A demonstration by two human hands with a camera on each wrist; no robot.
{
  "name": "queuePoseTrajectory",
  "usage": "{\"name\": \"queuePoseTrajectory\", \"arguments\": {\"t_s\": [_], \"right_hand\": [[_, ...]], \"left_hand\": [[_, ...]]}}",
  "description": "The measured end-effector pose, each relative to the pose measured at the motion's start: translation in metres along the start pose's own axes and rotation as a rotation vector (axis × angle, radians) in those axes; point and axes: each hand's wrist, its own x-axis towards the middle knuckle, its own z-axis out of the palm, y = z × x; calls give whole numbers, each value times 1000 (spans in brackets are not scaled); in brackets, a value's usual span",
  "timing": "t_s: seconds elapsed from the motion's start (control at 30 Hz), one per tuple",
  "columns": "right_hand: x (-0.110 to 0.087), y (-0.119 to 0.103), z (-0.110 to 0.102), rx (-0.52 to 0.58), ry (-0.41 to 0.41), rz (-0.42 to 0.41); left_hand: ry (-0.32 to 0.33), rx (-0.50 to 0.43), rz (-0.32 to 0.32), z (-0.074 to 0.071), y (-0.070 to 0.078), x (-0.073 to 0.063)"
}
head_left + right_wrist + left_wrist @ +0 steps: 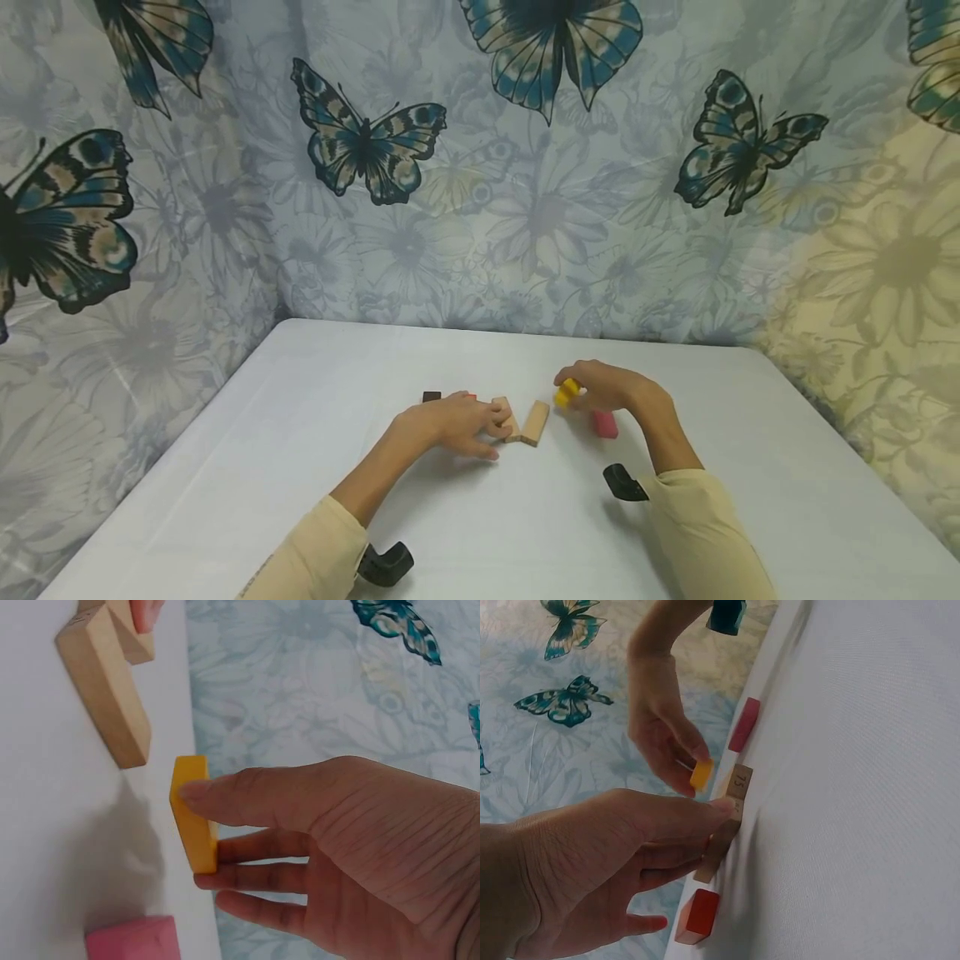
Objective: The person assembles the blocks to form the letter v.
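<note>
My right hand (603,385) pinches a small yellow block (193,817), thumb on its near face and fingers behind, over the right part of the group. My left hand (453,423) is palm down, its fingertips on the left of two plain wooden blocks (507,421). In the head view its thumb is spread away from that block. The right wooden block (536,422) lies at a slant beside it; dark markings show on a wooden block end (740,780) in the left wrist view. A pink block (604,424) lies below my right hand.
A red-orange block (697,916) lies left of the wooden ones, mostly hidden behind my left hand in the head view. A black block (431,397) sits further left. The white table (337,358) meets a butterfly-patterned backdrop (525,217). Black wrist mounts (386,565) stick out from both sleeves.
</note>
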Motion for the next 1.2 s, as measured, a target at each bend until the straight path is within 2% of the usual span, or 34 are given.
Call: {"name": "queuePoseTrajectory", "arguments": {"t_s": [0.13,0.4,0.67,0.87,1.07,1.2], "right_hand": [[14,-1,-6,-19,2,-14],[31,4,1,-16,-27,55],[28,0,7,15,-35,71],[24,-2,6,-14,-42,87],[36,-5,11,-83,-35,34],[41,-7,14,-83,-38,44]], "left_hand": [[7,-16,-7,2,-1,-2],[4,6,11,-2,1,0],[9,-8,-7,-1,0,0],[25,0,18,1,2,1],[40,30,19,0,1,-2],[44,13,25,1,-1,-3]]}}
